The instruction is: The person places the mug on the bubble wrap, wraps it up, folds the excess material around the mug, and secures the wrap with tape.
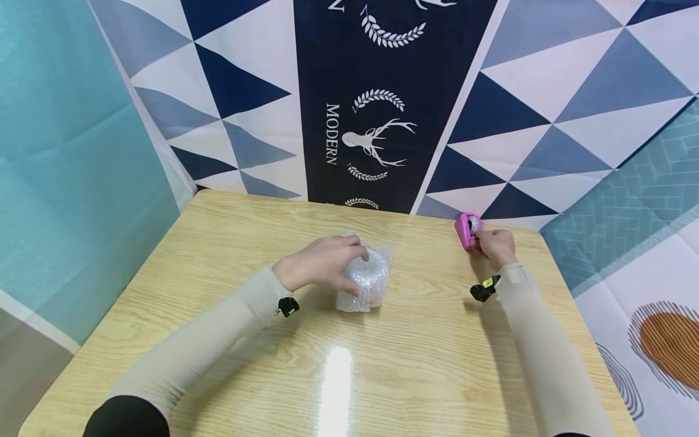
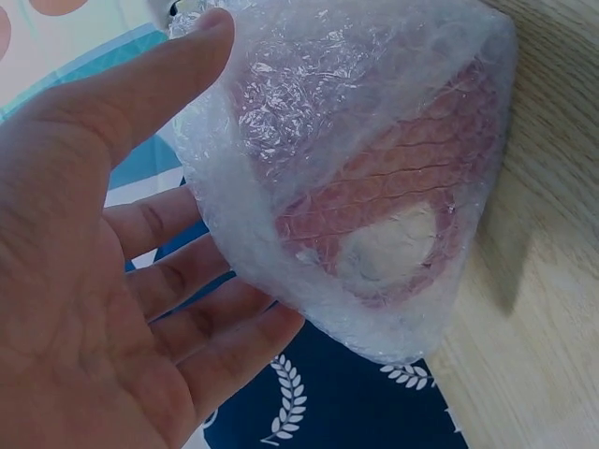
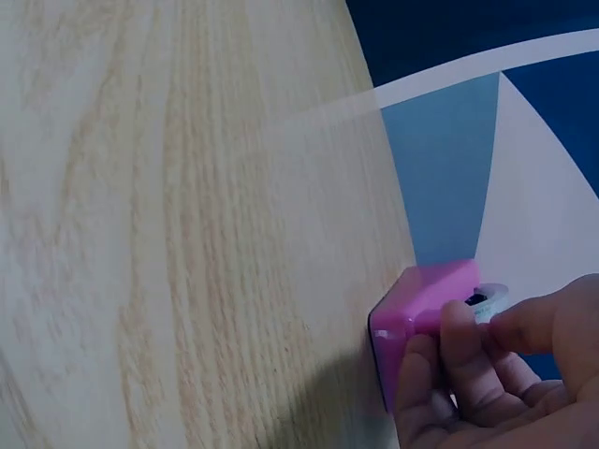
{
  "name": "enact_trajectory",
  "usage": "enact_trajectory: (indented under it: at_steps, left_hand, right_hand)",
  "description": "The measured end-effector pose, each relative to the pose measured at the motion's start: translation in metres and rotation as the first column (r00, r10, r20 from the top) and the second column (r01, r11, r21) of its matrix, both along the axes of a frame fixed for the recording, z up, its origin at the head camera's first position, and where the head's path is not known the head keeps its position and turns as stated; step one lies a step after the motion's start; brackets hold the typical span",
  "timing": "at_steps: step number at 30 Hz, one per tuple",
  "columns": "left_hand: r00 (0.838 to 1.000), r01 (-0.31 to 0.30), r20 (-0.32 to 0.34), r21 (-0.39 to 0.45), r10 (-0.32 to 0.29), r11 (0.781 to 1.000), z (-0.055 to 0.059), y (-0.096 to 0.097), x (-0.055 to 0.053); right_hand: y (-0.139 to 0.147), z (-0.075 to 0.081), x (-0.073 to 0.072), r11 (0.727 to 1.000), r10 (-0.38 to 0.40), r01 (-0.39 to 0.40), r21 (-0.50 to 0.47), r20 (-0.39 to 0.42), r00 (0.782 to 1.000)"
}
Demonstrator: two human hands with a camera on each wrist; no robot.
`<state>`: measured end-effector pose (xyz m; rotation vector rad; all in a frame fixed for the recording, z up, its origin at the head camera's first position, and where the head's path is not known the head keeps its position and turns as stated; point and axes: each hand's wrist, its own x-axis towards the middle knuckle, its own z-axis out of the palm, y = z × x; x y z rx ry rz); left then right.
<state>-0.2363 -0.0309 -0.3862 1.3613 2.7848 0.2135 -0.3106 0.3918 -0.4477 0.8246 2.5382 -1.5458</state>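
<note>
Near the middle of the table stands a bubble-wrapped package (image 1: 371,276), with something pinkish-red bearing a pale patch showing through the wrap (image 2: 374,201) in the left wrist view. My left hand (image 1: 327,264) holds it from the left, the thumb on one face and the fingers reaching round the edge. At the table's back right is a pink tape dispenser (image 1: 468,230) with a clear tape roll (image 3: 491,299) in it. My right hand (image 1: 496,246) pinches the dispenser by the roll, thumb and fingers curled; its palm side is partly hidden.
The light wooden table (image 1: 246,364) ends at a patterned cloth backdrop (image 1: 371,152) right behind the dispenser. A teal cloth (image 1: 82,152) hangs along the left side. Small black wrist cameras (image 1: 287,306) sit at both wrists.
</note>
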Motion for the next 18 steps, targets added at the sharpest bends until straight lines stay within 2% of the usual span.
enact_trajectory:
  at_steps: [6,18]
  left_hand:
    - [1.000,0.001,-0.002,0.002,-0.001,1.000,-0.0001,0.0008,0.0003]
    - [1.000,-0.005,0.012,-0.005,0.005,1.000,0.0004,0.0010,0.0010]
  right_hand:
    - [-0.0066,-0.0019,0.0008,0.996,-0.077,0.075,-0.054,-0.042,0.996]
    - [-0.0074,-0.0030,0.0027,0.977,-0.135,0.125,-0.172,-0.050,0.990]
